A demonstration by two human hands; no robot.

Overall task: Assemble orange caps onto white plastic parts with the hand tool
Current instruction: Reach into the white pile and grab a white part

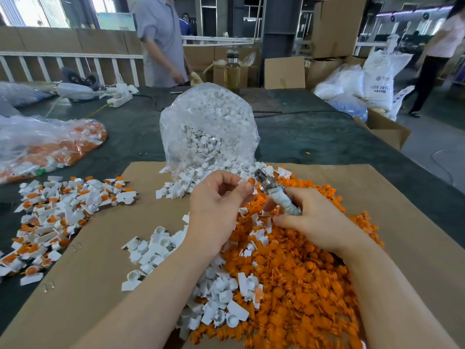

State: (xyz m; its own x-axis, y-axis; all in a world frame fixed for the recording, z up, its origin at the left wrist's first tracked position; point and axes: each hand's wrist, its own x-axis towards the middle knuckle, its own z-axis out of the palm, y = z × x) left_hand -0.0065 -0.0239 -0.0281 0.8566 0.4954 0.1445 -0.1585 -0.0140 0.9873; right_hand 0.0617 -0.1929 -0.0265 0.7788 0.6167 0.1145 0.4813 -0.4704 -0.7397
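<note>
My left hand (216, 200) pinches a white plastic part with an orange cap (247, 182) between thumb and forefinger. My right hand (309, 217) grips the hand tool (276, 195), a tape-wrapped handle with a metal head that points up-left at the held part. Below both hands lies a big heap of loose orange caps (297, 273). Loose white parts (161, 248) are scattered on the cardboard sheet (100, 273) to the left of the heap. A pile of assembled white-and-orange pieces (57, 212) lies at the far left.
A clear bag of white parts (208, 127) stands behind my hands, spilling onto the cardboard. Another bag with orange and white pieces (50, 144) lies at the left. A glass bottle (232, 70), power strip (119, 99), boxes and two standing people are at the far side of the table.
</note>
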